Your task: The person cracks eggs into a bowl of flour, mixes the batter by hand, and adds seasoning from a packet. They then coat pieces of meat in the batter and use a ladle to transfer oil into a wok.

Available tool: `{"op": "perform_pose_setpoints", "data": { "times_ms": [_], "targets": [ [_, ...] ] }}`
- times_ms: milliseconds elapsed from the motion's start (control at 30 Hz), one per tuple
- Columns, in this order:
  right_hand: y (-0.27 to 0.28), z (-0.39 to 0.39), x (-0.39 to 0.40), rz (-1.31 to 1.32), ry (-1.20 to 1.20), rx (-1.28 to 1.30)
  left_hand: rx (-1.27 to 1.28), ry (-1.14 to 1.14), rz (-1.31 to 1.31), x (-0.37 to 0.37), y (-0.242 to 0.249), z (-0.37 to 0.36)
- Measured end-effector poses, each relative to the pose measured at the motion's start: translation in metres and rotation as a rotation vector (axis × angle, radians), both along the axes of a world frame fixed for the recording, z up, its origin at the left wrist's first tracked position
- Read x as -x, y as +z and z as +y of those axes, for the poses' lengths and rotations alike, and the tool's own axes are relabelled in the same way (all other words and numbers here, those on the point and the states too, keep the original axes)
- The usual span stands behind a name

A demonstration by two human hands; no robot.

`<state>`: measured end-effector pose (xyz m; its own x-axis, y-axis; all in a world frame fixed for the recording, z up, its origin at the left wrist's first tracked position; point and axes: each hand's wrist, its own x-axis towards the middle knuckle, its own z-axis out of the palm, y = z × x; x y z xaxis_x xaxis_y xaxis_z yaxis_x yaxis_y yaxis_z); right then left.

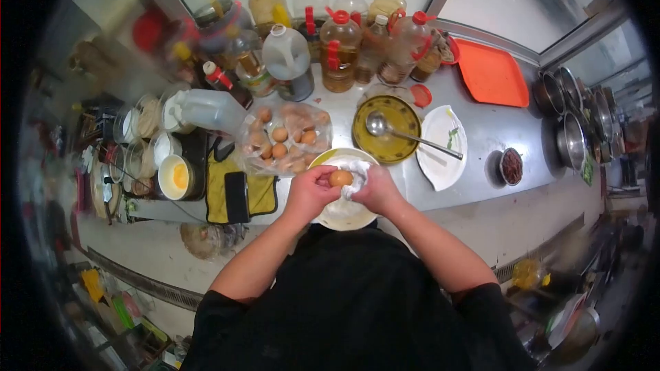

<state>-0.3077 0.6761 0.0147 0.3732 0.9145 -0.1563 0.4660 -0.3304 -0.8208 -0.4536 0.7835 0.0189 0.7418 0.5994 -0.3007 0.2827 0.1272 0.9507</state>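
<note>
A brown egg [340, 178] sits in the fingers of my left hand [308, 191], over a pale bowl [346, 222] at the counter's front edge. Close against the egg, my right hand [379, 191] is closed around something white and crumpled [349, 191]; I cannot tell what it is. White material also shows inside the bowl. Just behind and left lies a clear plastic bag [318, 115] with several brown eggs [279, 135]. Behind the bowl to the right, a metal ladle [377, 124] rests in a yellowish round dish [387, 153], its handle reaching over a white leaf-shaped plate [433, 165].
At left are a white bowl with yolk [180, 177], a yellow-green cloth [218, 185] and a black phone-like slab [236, 196]. Bottles [339, 62] line the back. Rightward stand an orange tray [491, 74], a small bowl of dark red stuff [511, 166] and metal bowls [570, 141].
</note>
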Motion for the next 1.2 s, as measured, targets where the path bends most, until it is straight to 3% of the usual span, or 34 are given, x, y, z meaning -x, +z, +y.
{"op": "perform_pose_setpoints", "data": {
  "times_ms": [200, 300, 600, 667, 733, 867, 1033, 1200],
  "targets": [
    [-0.010, 0.000, 0.000, -0.076, 0.002, 0.050, -0.094, 0.030, 0.084, -0.003, 0.001, -0.003],
    [-0.007, 0.000, -0.001, -0.062, 0.006, -0.056, -0.112, 0.020, 0.105, -0.003, -0.001, -0.002],
    [-0.020, -0.005, -0.012, -0.063, -0.021, 0.099, -0.111, -0.044, 0.063, 0.000, -0.012, 0.008],
    [-0.018, -0.005, -0.014, -0.159, 0.110, -0.023, -0.116, -0.081, 0.089, -0.002, -0.006, 0.009],
    [-0.013, -0.005, -0.015, -0.169, 0.135, -0.004, -0.287, -0.180, 0.202, -0.004, 0.010, 0.009],
    [-0.011, -0.008, -0.017, -0.301, 0.228, -0.053, -0.320, -0.192, 0.202, -0.004, 0.003, 0.007],
    [-0.010, -0.012, -0.017, -0.325, 0.205, -0.092, -0.692, -0.235, 0.130, -0.001, 0.019, 0.007],
    [0.007, -0.014, -0.018, -0.312, 0.216, -0.123, -0.895, -0.279, 0.070, 0.003, 0.029, 0.005]
  ]
}}
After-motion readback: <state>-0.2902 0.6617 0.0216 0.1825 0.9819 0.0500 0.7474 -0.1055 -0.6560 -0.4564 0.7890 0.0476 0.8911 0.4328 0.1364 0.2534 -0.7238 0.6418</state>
